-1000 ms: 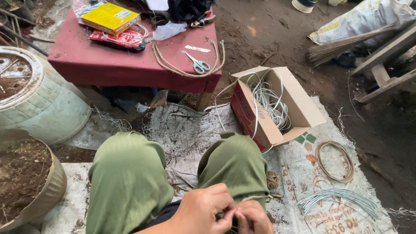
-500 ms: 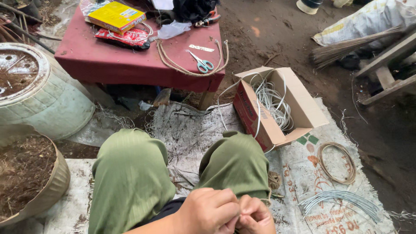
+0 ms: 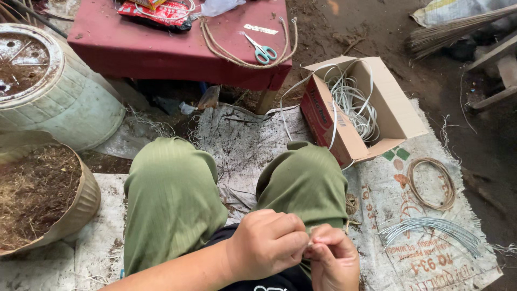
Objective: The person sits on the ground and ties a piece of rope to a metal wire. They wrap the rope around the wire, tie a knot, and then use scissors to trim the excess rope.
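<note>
Both hands met in the lap, left hand (image 3: pixel 266 245) curled and right hand (image 3: pixel 334 258) pinching something too small to tell, seemingly mid-twist, with white wire trailing from the cardboard box (image 3: pixel 396 116) nearby.

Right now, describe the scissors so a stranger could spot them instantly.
Find the low dark-red table at the top of the view. Near its right front edge lie the scissors, inside a loop of tan rope; their pale teal handles set them apart.
</note>
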